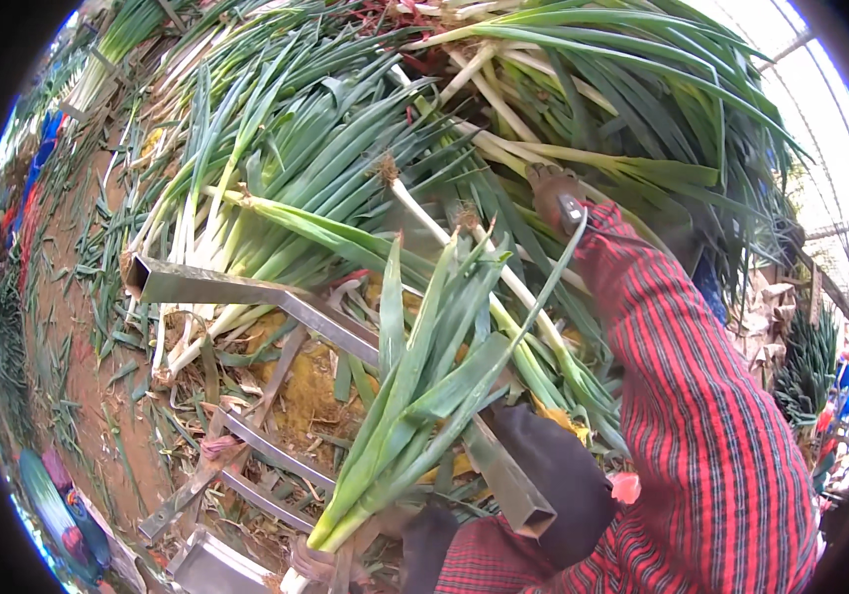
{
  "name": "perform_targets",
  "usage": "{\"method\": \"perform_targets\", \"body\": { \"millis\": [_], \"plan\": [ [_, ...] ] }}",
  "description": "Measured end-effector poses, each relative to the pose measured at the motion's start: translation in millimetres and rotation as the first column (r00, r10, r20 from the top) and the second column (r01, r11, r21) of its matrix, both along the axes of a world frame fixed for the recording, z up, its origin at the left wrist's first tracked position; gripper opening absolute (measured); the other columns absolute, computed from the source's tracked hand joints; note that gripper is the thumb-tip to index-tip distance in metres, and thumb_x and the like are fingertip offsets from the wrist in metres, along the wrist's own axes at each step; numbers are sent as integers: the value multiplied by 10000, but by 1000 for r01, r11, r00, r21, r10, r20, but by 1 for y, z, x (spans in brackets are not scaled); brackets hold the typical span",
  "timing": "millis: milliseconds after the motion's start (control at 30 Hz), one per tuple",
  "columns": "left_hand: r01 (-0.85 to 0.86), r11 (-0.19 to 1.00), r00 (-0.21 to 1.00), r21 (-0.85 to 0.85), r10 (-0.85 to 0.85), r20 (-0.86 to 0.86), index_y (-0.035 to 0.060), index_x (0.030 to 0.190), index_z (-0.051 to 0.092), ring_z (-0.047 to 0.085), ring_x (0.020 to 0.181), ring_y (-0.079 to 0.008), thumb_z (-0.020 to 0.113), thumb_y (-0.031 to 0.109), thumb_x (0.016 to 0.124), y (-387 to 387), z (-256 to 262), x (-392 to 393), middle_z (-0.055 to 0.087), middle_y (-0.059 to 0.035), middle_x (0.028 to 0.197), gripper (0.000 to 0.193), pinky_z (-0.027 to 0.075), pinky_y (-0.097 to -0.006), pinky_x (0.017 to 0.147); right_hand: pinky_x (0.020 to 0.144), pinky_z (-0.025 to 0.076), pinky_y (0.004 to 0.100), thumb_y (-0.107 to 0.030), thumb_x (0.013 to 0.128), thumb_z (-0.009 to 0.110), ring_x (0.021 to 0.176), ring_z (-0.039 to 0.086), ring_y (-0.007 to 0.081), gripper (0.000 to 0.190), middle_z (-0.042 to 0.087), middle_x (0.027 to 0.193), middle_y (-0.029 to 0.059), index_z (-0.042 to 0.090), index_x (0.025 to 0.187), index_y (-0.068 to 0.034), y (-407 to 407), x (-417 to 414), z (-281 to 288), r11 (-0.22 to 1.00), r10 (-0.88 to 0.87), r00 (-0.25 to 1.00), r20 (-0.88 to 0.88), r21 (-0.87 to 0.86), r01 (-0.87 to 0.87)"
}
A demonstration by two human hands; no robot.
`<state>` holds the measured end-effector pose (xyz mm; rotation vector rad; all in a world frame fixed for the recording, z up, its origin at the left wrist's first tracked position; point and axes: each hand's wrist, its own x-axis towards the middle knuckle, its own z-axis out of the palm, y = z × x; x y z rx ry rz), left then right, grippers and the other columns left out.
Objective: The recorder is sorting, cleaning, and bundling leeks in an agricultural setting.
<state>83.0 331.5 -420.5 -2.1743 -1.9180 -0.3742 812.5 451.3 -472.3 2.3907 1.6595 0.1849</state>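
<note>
My right hand (pixel 554 194) reaches into the large pile of green onions (pixel 639 82) at the upper right, with its fingers at the pale stalk of one green onion (pixel 502 148); whether it grips the stalk is partly hidden. A dark device with a strap sits at that wrist. Near the bottom edge my left hand (pixel 324 560), blurred, is closed around the pale lower stalks of a small bunch of green onions (pixel 409 393), whose leaves point up and right. A bent square metal tube (pixel 209 286) passes behind this bunch, its other open end (pixel 510 475) beside my dark-clad leg.
More green onions (pixel 320 148) lie heaped at the upper left, roots towards the metal tube. A metal frame with curved bars (pixel 276 453) stands low at the left above brown ground (pixel 60 275) strewn with leaf scraps. Other bundles (pixel 807 364) stand at the far right.
</note>
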Motion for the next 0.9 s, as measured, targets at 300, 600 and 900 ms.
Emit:
{"method": "perform_targets", "body": {
  "millis": [300,600,900],
  "plan": [
    [12,1000,1000,-3,-12,-11,111,1132,633,585,1021,-297,662,480,803,2,-1,-4,630,-77,1053,495,446,-474,927,737,536,411,-166,863,587,900,719,294,278,734,1013,108,693,1112,-98,22,14,-12,926,-222,965,140,-281,253],
    [1,1000,1000,5,-1,-12,129,1124,644,593,994,-291,648,449,812,-5,-6,-11,631,-79,1031,447,455,-473,909,943,510,352,-294,817,687,1065,672,299,475,702,1155,148,658,1261,-128,-20,19,99,806,-518,833,-194,-438,399],
    [3,997,999,72,-6,49,146,1116,656,600,967,-285,634,418,820,6,-25,1,632,-80,1010,402,465,-472,891,926,484,311,-205,834,772,983,642,130,451,725,1074,36,674,1260,-94,-109,46,227,855,-462,465,-755,-241,459]
  ]
}}
